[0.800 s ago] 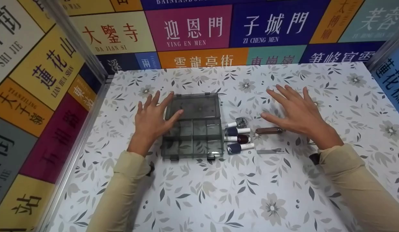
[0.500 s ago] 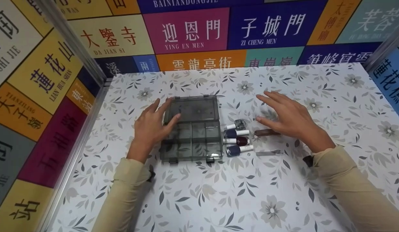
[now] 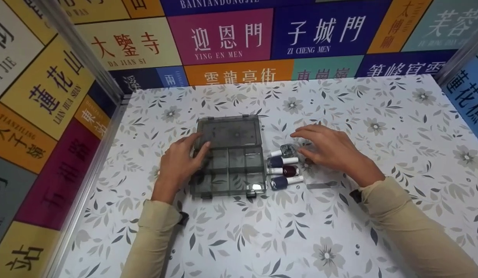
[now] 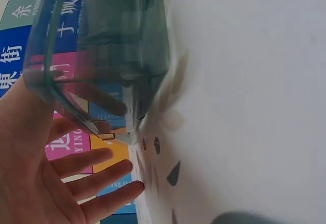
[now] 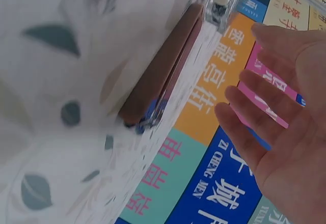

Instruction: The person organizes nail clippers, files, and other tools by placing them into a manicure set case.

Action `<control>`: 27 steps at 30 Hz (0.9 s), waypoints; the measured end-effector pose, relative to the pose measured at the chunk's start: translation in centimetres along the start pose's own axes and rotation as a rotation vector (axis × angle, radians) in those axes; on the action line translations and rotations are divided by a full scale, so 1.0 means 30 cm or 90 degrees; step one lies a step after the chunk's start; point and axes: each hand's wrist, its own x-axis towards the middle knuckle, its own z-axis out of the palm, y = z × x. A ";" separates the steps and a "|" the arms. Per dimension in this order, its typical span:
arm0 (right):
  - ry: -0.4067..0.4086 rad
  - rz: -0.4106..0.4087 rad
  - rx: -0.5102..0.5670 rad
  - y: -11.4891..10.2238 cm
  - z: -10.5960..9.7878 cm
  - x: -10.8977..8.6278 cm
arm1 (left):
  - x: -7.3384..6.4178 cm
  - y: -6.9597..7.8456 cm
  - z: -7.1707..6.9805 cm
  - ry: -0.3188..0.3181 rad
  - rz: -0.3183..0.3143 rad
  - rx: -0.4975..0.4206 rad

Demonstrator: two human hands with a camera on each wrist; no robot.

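A smoky-grey clear compartment box (image 3: 244,170) lies opened flat on the table, its lid at the back. My left hand (image 3: 177,160) is at its left side, thumb over the near compartments; whether it touches cannot be told. Several nail polish bottles lie right of the box: a black-and-clear one (image 3: 288,150), a dark red one (image 3: 291,171), and dark blue ones, including the nearest bottle (image 3: 279,183). My right hand (image 3: 333,150) hovers beside the black-and-clear bottle, fingers loosely bent, holding nothing. Below it lies a brown nail clipper (image 5: 163,71), hidden in the head view.
A flat, grey translucent strip (image 3: 322,185) lies on the table right of the bottles. The tabletop (image 3: 242,247) has a grey leaf-and-flower print. Colourful lettered panels (image 3: 223,36) stand behind and along the sides.
My right hand has come left and nearer, from beyond the brown nail clipper to the polish bottles, its fingers drawing in. My left hand has lowered slightly along the box's left side.
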 end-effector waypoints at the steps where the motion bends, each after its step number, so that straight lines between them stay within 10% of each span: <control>1: -0.008 -0.002 0.001 -0.005 0.002 0.003 | 0.000 -0.002 0.002 0.003 0.001 -0.004; 27: -0.151 0.042 0.067 -0.028 0.046 0.070 | -0.013 -0.023 -0.023 -0.059 -0.018 -0.049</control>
